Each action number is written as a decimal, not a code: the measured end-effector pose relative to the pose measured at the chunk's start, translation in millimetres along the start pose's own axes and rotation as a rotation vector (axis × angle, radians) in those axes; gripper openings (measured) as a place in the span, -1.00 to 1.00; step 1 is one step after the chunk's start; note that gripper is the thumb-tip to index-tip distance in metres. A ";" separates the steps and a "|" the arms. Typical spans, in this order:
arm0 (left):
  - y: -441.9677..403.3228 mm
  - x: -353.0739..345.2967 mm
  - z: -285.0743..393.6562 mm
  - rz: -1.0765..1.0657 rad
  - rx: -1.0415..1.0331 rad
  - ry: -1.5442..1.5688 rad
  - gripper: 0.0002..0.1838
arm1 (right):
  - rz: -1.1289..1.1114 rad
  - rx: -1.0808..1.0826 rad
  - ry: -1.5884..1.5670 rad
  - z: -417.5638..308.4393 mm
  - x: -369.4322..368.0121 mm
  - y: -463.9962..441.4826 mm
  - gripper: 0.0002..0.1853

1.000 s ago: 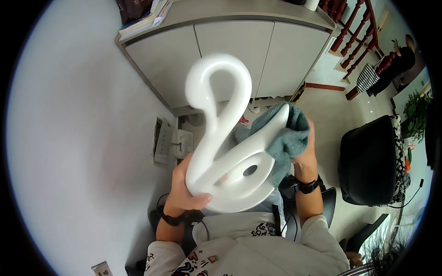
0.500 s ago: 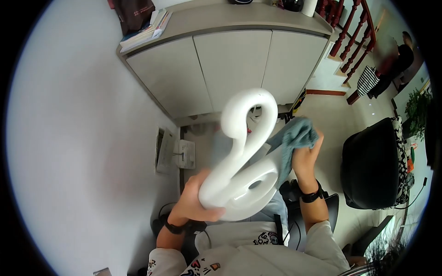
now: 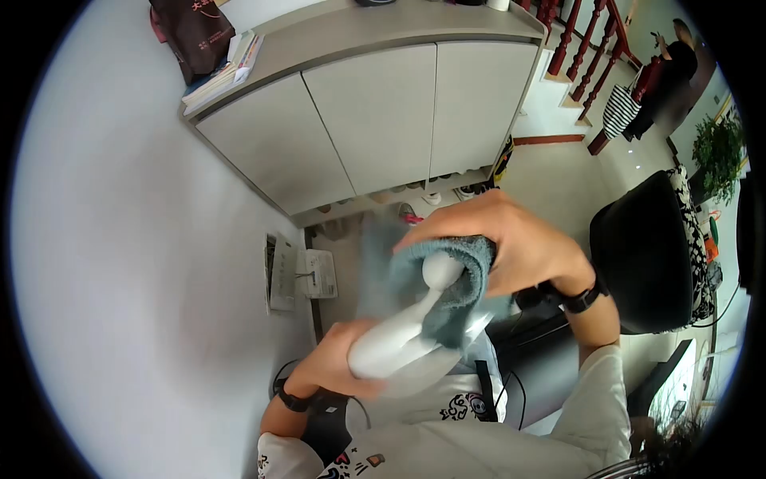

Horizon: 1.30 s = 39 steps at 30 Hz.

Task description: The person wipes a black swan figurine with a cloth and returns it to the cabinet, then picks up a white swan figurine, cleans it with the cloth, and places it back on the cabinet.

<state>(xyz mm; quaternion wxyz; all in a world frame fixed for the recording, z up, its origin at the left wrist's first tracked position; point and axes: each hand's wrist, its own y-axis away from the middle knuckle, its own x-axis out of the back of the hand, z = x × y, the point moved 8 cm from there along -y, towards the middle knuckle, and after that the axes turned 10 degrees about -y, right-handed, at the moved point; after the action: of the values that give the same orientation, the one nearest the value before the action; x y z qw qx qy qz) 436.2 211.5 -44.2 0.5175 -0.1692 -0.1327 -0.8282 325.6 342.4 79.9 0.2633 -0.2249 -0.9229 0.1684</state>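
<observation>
A glossy white swan-shaped figure (image 3: 391,343) is held low in front of me, tilted and partly blurred. My left hand (image 3: 335,359) is closed round its lower left end. Over its upper part lies a grey-green cloth (image 3: 455,319), wrapped round the curved neck, with a rounded white end showing through the folds. My right hand (image 3: 511,243) grips the cloth from above and presses it round the figure. Much of the figure's far side is hidden by the cloth and that hand.
A low grey cabinet (image 3: 375,120) stands ahead, with papers (image 3: 227,76) and a dark bag (image 3: 191,36) on top. A white wall is on the left, with a small white box (image 3: 319,274). A black chair (image 3: 642,255) stands right; a person (image 3: 670,76) is near the stairs.
My right hand and the cloth have moved left, from the figure's right side onto its neck. The figure has tilted, so its loop no longer shows. The view has shifted slightly.
</observation>
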 end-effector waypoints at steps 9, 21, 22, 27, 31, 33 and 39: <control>-0.7 -9.4 1.1 -0.074 -0.112 -0.091 -0.25 | -0.445 -0.136 0.374 6.9 -34.4 16.6 -0.72; -7.0 -17.7 -3.7 -0.140 -0.050 -0.149 -0.27 | -0.337 0.068 0.537 21.0 -52.4 38.4 -0.90; -7.6 -15.9 -2.9 -0.124 -0.061 -0.166 -0.27 | -0.289 0.051 0.519 25.6 -49.6 38.6 -0.90; -7.0 -9.7 -0.1 -0.061 -0.055 -0.187 -0.26 | -0.007 -0.007 0.393 34.2 -26.4 40.2 -0.85; -5.1 -8.1 2.2 0.042 -0.079 -0.207 -0.24 | 0.189 -0.062 0.092 39.0 0.4 36.4 -0.88; -2.5 -4.1 2.6 0.076 -0.091 -0.203 -0.23 | 0.277 -0.065 -0.100 46.9 6.3 36.3 -0.83; 8.1 12.8 0.5 0.095 -0.102 -0.141 -0.28 | 0.150 -0.227 -0.335 49.1 -6.2 51.0 -0.61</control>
<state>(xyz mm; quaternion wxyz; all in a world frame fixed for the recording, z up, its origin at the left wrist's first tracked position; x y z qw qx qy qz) 438.4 197.9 -38.1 0.5363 -0.2594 -0.1184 -0.7944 319.3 372.8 16.0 0.0657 -0.2902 -0.9474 0.1175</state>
